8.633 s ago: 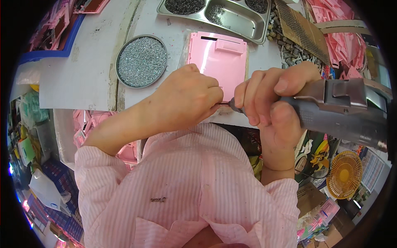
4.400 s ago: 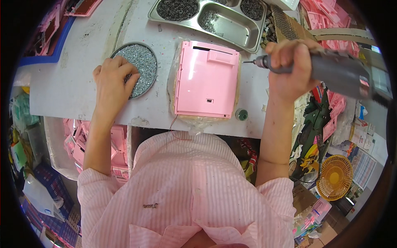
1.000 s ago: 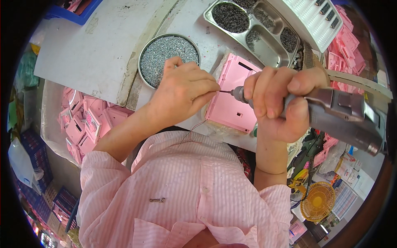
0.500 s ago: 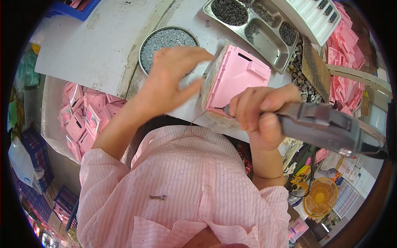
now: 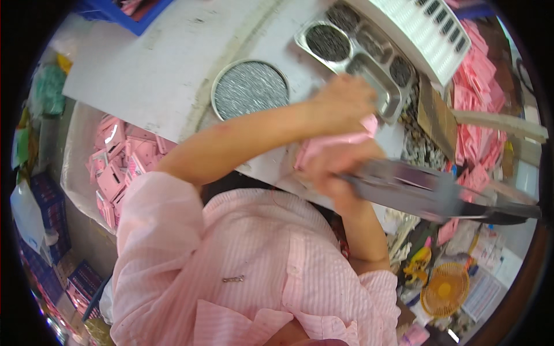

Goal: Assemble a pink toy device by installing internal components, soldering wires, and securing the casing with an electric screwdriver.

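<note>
Pink plastic housing (image 5: 332,147) sits at the near edge of the bench (image 5: 156,75), partly hidden by both hands. Our left hand (image 5: 343,104) grasps its far side, reaching across from the left. Our right hand (image 5: 334,173) is clenched around a grey power screwdriver (image 5: 427,193), blurred by motion. Beyond the housing we see a round dish of screws (image 5: 250,89) and a compartmented steel tray (image 5: 358,57).

One fisheye camera sits on the person's head, looking steeply down past the pink shirt (image 5: 254,271) onto the white surface (image 5: 156,75), close in, its edges bending round the rim.
</note>
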A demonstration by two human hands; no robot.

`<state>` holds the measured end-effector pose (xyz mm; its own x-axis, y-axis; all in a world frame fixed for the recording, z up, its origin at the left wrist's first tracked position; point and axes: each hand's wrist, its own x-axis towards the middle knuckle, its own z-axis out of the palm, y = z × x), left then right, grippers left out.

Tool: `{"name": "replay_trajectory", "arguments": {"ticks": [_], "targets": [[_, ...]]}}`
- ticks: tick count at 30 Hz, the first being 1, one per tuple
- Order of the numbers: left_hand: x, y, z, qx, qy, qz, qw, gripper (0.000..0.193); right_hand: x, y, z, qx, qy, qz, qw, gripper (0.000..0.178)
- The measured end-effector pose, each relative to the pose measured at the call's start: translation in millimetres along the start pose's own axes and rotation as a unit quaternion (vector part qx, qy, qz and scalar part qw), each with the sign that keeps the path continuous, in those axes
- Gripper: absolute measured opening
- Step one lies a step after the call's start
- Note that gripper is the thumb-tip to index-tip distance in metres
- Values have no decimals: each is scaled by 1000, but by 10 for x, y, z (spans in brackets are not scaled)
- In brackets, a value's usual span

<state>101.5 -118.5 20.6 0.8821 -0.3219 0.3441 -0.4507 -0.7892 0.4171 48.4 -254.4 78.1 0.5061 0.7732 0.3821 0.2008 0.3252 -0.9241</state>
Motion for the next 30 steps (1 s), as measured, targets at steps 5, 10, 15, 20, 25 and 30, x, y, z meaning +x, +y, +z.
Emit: {"name": "replay_trajectory", "arguments": {"ticks": [5, 10, 15, 20, 25, 30], "targets": [[-101, 138, -669, -28, -62, -35, 997, 39, 261, -902, -251, 321, 79, -164, 929, 31], [-1539, -98, -2088, -9, -21, -153, 988, 34, -11, -1102, -501, 316, 149, -222, 910, 31], [-2188, -470, -2441, 56, -13, -240, 969, 24, -25, -850, -523, 226, 129, -157, 953, 32], [-1506, -1871, -1609, 232, 162, -246, 927, 23, 86, -794, -508, 197, 95, -25, 975, 45], [-957, -2740, -1305, 417, 130, -302, 847, 21, -26, -733, -652, 9, 179, 17, 984, 84], [-798, -2670, -1255, 400, 113, -327, 849, 21, -311, -511, -732, -210, 373, -74, 901, 84]]}}
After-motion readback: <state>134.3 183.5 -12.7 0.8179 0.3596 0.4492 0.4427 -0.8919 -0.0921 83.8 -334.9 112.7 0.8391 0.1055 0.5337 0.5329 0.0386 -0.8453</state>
